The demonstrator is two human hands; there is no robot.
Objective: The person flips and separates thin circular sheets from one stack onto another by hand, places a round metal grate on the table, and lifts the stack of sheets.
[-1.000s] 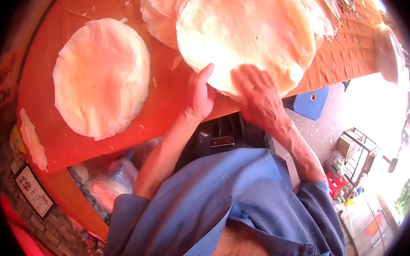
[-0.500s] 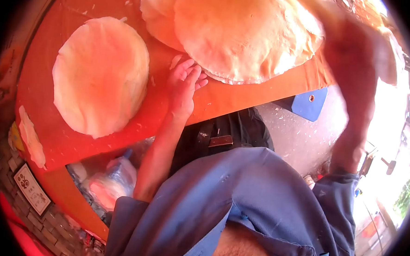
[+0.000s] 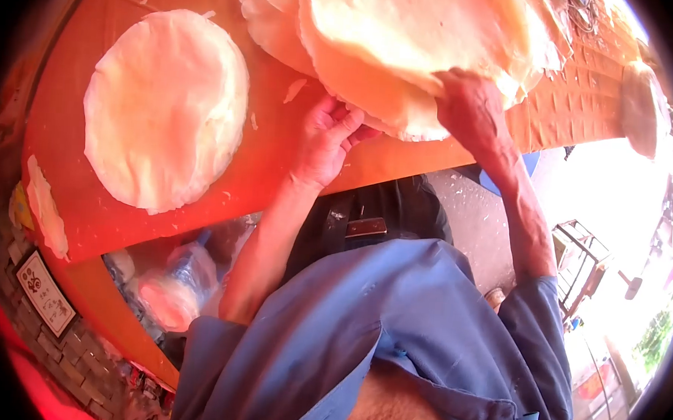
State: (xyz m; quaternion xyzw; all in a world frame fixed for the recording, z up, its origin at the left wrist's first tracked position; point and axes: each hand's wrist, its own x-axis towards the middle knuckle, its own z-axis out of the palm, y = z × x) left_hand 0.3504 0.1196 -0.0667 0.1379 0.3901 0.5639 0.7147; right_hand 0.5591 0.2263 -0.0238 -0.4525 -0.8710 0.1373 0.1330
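A large stack of thin, round, pale sheets [image 3: 406, 39] lies at the top middle of the orange table. My right hand [image 3: 471, 107] is closed on the near edge of the top sheet, which is lifted a little from the sheets under it. At the near left edge of the stack is my left hand [image 3: 331, 137], thumb and fingers curled together; whether it pinches a sheet edge is too small to tell. A second pile of round sheets [image 3: 167, 110] lies flat on the left, touched by neither hand.
The orange table [image 3: 271, 153] ends just in front of my body. A thin scrap [image 3: 46, 208] lies at its left edge. Below are plastic bags [image 3: 176, 289] and a blue object [image 3: 525, 165]. A metal frame rack [image 3: 577, 261] stands at right, a framed sign [image 3: 45, 292] at lower left.
My right hand swung out to the far right and came back to the stack, now closed on a sheet's edge. My left hand moved slightly right along the stack, its fingers curling in.
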